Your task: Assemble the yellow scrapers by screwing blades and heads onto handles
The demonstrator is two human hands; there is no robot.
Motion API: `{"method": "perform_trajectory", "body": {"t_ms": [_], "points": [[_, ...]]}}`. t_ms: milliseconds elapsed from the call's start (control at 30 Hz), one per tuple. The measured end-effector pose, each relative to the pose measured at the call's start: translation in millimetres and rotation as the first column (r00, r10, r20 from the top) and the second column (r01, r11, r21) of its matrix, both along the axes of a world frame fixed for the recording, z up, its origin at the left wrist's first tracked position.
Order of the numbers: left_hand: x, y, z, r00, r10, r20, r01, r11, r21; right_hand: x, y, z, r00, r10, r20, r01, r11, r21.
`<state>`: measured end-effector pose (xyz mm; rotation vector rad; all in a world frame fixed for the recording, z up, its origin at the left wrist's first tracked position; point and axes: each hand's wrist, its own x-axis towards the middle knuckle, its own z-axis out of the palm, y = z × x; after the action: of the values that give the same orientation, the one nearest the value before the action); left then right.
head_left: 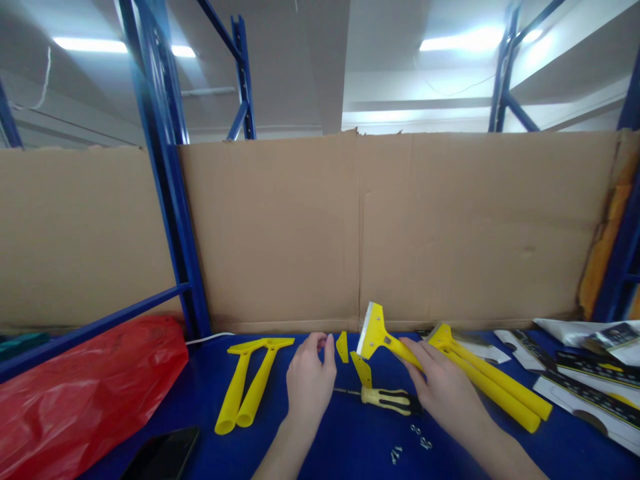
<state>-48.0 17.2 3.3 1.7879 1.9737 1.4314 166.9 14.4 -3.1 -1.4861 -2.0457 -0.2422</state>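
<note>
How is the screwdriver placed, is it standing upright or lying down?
Lying down. The screwdriver stretches sideways on the blue tabletop, with its thin shaft pointing towards the left hand.

Five handles (233, 399), two plates (342, 347), one screwdriver (390, 400)

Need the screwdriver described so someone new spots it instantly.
On the blue tabletop, find the gap between the left hand and right hand. The screwdriver lies sideways there, shaft toward the left hand. Its pale yellow grip has black stripes, unlike the plain yellow handle of the scraper just above.
</note>
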Motion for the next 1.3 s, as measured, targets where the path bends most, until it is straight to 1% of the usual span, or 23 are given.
{"method": "perform_trajectory", "body": {"t_ms": [33,67,133,167,200,267,367,467,567,700,767,900,1000,1167,1233,1300], "points": [[-7,2,-1.3,0.983,0.098,-0.153,-0.1,0.995,-0.004,2,1,2.1,0.997,-0.076,0.011,0.076,0.996,-0.04],[-14,4,-3.3,0.939,0.168,-0.299,-0.18,0.984,-0.013,3,2,4.1,0.988,-0.154,0.029,0.156,0.984,-0.082],[-26,8,-8.7,0.788,0.284,-0.547,-0.35,0.937,-0.017,7,2,7.5,0.95,-0.301,0.08,0.31,0.939,-0.147],[-30,9,-11.7,0.713,0.313,-0.628,-0.41,0.912,-0.012,9,2,8.6,0.926,-0.362,0.111,0.376,0.911,-0.168],[-33,9,-14.4,0.669,0.325,-0.669,-0.456,0.89,-0.024,11,2,9.4,0.9,-0.41,0.147,0.431,0.885,-0.175],[-38,10,-18.3,0.639,0.318,-0.7,-0.502,0.862,-0.067,17,2,9.8,0.86,-0.461,0.217,0.497,0.853,-0.161],[-41,10,-18.8,0.64,0.293,-0.71,-0.514,0.85,-0.113,27,3,8.6,0.826,-0.492,0.275,0.537,0.835,-0.119],[-42,9,-14.1,0.685,0.247,-0.685,-0.508,0.836,-0.207,35,5,5.8,0.819,-0.499,0.283,0.544,0.833,-0.104],[-41,8,-8.1,0.727,0.198,-0.657,-0.482,0.829,-0.285,41,8,0.7,0.826,-0.484,0.289,0.527,0.846,-0.088],[-36,4,-0.7,0.719,0.222,-0.659,-0.478,0.845,-0.238,41,11,-7.4,0.829,-0.481,0.285,0.51,0.859,-0.034],[-32,2,3.0,0.717,0.234,-0.657,-0.472,0.856,-0.211,39,12,-10.1,0.823,-0.493,0.283,0.515,0.857,-0.003],[-22,-1,8.3,0.732,0.22,-0.644,-0.418,0.892,-0.171,30,14,-10.8,0.824,-0.493,0.279,0.504,0.863,0.038],[-15,-2,8.9,0.747,0.197,-0.635,-0.371,0.916,-0.152,22,11,-8.0,0.865,-0.431,0.255,0.439,0.898,0.028],[-10,-5,11.1,0.785,0.126,-0.607,-0.295,0.937,-0.186,3,1,-4.6,0.942,-0.281,0.183,0.293,0.955,-0.042],[-9,-6,13.5,0.809,0.118,-0.576,-0.272,0.944,-0.189,-4,-2,-4.2,0.965,-0.214,0.151,0.226,0.972,-0.065],[-7,-6,14.5,0.855,0.115,-0.506,-0.239,0.953,-0.186,-12,-3,-2.9,0.98,-0.159,0.122,0.17,0.981,-0.094]]}}
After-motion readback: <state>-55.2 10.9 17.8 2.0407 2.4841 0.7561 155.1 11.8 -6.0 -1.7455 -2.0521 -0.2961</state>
